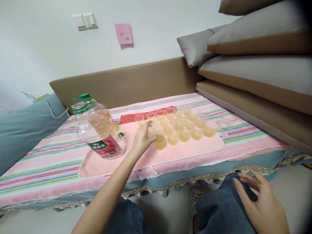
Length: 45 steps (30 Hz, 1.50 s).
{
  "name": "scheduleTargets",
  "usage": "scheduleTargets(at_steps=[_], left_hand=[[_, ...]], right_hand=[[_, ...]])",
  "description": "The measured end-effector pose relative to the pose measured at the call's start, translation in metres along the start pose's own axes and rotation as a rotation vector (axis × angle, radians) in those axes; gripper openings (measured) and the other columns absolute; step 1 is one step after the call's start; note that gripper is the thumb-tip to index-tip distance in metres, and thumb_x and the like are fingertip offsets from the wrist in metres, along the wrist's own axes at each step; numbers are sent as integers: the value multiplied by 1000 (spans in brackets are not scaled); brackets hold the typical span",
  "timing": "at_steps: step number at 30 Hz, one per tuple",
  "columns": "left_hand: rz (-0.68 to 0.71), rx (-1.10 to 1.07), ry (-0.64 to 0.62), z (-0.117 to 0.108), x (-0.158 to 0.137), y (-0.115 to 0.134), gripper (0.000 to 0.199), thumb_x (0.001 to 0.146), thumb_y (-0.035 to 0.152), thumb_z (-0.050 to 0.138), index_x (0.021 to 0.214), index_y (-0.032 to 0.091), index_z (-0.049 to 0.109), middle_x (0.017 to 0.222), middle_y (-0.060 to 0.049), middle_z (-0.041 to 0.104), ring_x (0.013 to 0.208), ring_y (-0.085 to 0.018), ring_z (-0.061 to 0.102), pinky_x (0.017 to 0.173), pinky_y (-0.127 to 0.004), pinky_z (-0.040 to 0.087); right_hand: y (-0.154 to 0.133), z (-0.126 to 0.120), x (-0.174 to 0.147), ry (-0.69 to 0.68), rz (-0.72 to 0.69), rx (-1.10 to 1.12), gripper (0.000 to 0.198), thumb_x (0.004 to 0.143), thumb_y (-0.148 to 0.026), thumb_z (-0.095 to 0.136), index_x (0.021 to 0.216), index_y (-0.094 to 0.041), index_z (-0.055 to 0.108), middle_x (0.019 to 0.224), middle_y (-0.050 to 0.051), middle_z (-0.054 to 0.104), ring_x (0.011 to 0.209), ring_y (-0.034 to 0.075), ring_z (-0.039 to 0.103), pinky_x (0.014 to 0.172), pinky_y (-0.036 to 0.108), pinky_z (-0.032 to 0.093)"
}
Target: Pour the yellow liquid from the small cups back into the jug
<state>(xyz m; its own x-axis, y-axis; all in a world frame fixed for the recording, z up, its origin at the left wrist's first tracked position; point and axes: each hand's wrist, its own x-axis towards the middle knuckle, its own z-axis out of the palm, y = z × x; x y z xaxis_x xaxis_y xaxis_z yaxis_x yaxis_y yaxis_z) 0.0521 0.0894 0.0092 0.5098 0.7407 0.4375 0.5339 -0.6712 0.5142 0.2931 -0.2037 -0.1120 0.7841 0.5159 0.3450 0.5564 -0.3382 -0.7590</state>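
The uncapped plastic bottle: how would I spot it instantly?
On the striped cloth, find the pink mat. At its left end stands the uncapped plastic bottle, with a pink-and-green label. Its open mouth sets it apart from the bottle behind, which wears a green cap.

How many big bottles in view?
2. The front bottle stands uncapped on the pink mat, left of the cups. The rear bottle, green-capped, stands just behind it, partly hidden. Others could be hidden; none show.
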Motion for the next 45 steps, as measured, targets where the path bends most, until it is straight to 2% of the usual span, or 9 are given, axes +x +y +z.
scheduleTargets(at_steps=[11,20,29,33,37,39,42,45], left_hand=[[80,150,-97,26,25,21,62,68,16,67,128,23,52,121,-10,67,119,-32,60,99,-49,48],[129,295,-172,27,34,33,63,70,15,67,130,22,53,123,-13,66,114,-35,59,94,-49,49],[254,434,-239,32,46,46,63,70,9,69,129,26,56,122,-11,64,113,-35,55,96,-50,43],[400,544,-264,35,50,51,62,71,0,63,126,26,58,122,-12,64,115,-36,54,97,-51,41],[606,565,-257,33,55,56,52,82,-3,48,121,29,60,120,-10,65,114,-30,55,101,-50,38],[656,560,-270,30,56,59,50,85,-3,43,118,30,61,120,-8,66,114,-27,56,106,-50,36],[584,535,-270,27,55,58,51,81,-3,50,121,27,60,124,-8,66,117,-29,56,109,-52,33],[355,328,-204,28,52,49,59,73,2,65,127,24,55,129,-11,64,121,-33,56,107,-53,37]], right_hand=[[13,-2,-4,34,-48,-61,77,85,-75,46,137,-19,48,106,7,70,100,32,68,75,39,51],[14,-5,-3,66,-79,-62,75,88,-74,45,139,-18,47,104,7,71,97,30,69,72,37,51],[11,-6,-5,74,-58,-54,74,89,-73,45,139,-19,48,104,6,71,97,30,68,72,37,49],[12,-6,-5,70,-42,-48,72,88,-71,47,139,-20,47,105,5,70,99,31,68,74,38,49],[11,-7,-5,60,-29,-37,71,86,-69,49,139,-21,46,105,5,70,101,32,67,76,38,49],[11,-8,-6,53,-17,-32,71,86,-68,49,139,-20,46,105,6,71,101,32,68,76,39,49],[9,-9,-5,57,-6,-37,70,86,-68,49,137,-20,47,103,5,71,99,32,68,75,38,49],[7,-10,-5,63,5,-32,68,85,-66,49,136,-20,47,103,5,71,99,32,68,76,39,49]])
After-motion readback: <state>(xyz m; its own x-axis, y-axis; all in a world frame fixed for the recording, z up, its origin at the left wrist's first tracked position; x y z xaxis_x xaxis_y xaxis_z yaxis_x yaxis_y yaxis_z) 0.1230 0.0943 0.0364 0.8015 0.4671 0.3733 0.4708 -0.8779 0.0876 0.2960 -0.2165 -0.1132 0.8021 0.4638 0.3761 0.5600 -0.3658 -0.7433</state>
